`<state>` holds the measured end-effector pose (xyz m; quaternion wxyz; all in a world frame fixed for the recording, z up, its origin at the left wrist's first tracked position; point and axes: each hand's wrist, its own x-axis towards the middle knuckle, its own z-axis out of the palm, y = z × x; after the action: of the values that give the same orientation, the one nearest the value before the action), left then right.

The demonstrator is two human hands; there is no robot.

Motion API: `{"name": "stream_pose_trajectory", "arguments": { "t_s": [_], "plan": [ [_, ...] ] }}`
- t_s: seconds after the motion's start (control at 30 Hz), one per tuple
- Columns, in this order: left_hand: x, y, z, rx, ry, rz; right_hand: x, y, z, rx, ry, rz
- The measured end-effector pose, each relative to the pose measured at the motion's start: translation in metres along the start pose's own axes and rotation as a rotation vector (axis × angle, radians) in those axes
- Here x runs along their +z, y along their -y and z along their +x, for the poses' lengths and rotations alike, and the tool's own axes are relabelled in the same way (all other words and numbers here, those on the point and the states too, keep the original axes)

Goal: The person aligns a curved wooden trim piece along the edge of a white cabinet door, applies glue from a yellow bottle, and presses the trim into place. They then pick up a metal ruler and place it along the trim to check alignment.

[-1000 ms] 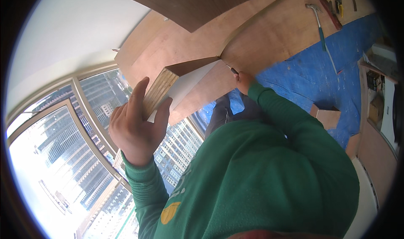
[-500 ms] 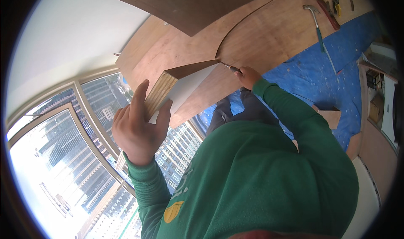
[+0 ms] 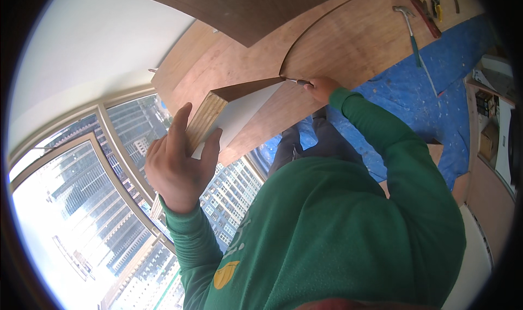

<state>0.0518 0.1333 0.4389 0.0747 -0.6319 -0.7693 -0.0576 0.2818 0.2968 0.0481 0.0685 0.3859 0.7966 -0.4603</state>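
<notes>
My left hand (image 3: 180, 157) is closed round the near end of a thick board (image 3: 239, 116), thumb on its white face and fingers over the other side. This end shows bare layered plywood, while the narrow upper edge is brown. The board stands on edge and runs away to the right. At its far end my right hand (image 3: 322, 89) grips a slim tool (image 3: 300, 82) with a dark handle and a thin metal shaft. The tool's tip meets the board's corner, too small to tell what it touches. A thin dark strip (image 3: 305, 33) curves away from that corner.
Under the board lies a wooden worktop (image 3: 348, 48). A dark brown sheet (image 3: 245, 7) rests at the back. A claw hammer (image 3: 412, 37), a red-handled tool (image 3: 426, 18) and pliers (image 3: 436, 7) lie at the far right. Blue sheeting (image 3: 392, 108) covers the floor; windows (image 3: 131, 179) are at left.
My right hand has shifted slightly left and up, and the tool now lies more level against the board's far corner. My left hand and the board have barely moved.
</notes>
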Motion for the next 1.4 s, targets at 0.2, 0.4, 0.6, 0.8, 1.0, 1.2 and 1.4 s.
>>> {"name": "stream_pose_trajectory", "arguments": {
  "t_s": [0.2, 0.4, 0.6, 0.8, 1.0, 1.2, 1.4],
  "plan": [
    [-0.001, 0.000, 0.000, 0.002, -0.007, -0.005, 0.008, 0.000, 0.016, -0.032, -0.004, -0.074],
    [0.001, 0.002, 0.001, -0.005, -0.002, -0.012, 0.031, 0.003, 0.013, 0.016, 0.017, -0.079],
    [-0.005, 0.002, 0.002, -0.024, 0.046, -0.029, 0.016, 0.008, -0.005, 0.091, 0.034, -0.057],
    [-0.005, 0.003, 0.001, -0.030, 0.071, -0.015, -0.015, -0.002, -0.022, -0.039, -0.036, -0.054],
    [-0.004, 0.004, 0.004, -0.022, 0.046, -0.014, -0.038, -0.037, -0.010, 0.164, -0.436, -0.204],
    [-0.004, 0.002, 0.004, -0.030, 0.025, -0.018, -0.063, -0.077, 0.020, 0.346, -0.647, -0.407],
    [-0.005, 0.000, 0.003, -0.038, 0.039, -0.007, -0.069, -0.118, 0.014, 0.117, -0.813, -0.142]
  ]
}}
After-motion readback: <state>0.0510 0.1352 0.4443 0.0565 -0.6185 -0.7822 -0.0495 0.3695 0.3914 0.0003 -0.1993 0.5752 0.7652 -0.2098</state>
